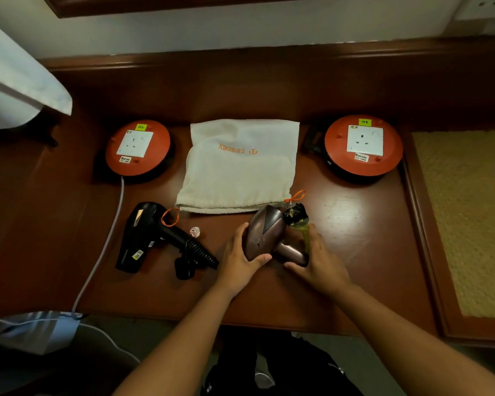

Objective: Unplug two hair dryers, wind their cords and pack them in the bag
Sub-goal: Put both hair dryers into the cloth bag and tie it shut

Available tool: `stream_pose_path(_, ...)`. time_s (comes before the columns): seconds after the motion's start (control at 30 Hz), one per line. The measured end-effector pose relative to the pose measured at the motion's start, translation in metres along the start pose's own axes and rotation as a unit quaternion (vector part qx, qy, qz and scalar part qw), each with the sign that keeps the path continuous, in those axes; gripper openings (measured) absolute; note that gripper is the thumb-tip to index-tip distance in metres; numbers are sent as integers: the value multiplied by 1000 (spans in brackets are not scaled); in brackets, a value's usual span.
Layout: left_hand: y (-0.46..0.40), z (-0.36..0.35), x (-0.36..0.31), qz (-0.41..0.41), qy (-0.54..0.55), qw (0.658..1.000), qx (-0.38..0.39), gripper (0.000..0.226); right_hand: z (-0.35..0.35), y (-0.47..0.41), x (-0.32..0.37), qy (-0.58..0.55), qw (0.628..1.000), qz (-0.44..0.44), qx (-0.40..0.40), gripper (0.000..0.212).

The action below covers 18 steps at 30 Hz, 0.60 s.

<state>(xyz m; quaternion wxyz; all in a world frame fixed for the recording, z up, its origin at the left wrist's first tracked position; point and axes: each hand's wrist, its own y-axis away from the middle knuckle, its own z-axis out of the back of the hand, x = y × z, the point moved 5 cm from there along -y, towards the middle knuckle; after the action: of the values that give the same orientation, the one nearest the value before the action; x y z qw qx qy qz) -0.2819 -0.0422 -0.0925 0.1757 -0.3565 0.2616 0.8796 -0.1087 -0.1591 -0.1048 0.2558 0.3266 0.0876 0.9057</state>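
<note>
Both hands hold the bronze hair dryer (265, 235) just above the counter (355, 224), near the middle. The left hand (240, 260) curls round its barrel; the right hand (316, 260) wraps the folded handle, where the wound cord bundle (296, 215) sits at the far end. The white drawstring bag (240, 167) lies flat just beyond, its mouth facing near and seemingly closed, so with both hands full the dryer may jam at the opening. The cord bundle looks loosely bound and could unwind on the way in. The black hair dryer (143, 238) lies to the left, its plug (185, 268) beside it, an orange drawstring loop (170, 217) resting on it, which may snag.
</note>
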Motion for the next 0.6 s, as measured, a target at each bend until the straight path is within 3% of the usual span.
stream_pose_path(0.17, 3, 0, 3, 3, 24, 1000, 9, 89, 1, 4, 6, 9, 1000, 7, 5, 104)
stream_pose_path(0.37, 17, 9, 9, -25, 36, 995, 86, 83, 5, 27, 15, 34, 999, -26, 16, 107)
stream_pose_path(0.6, 33, 41, 19, -49, 78, 989, 119, 83, 5, 60, 48, -3, 996, -76, -38, 105)
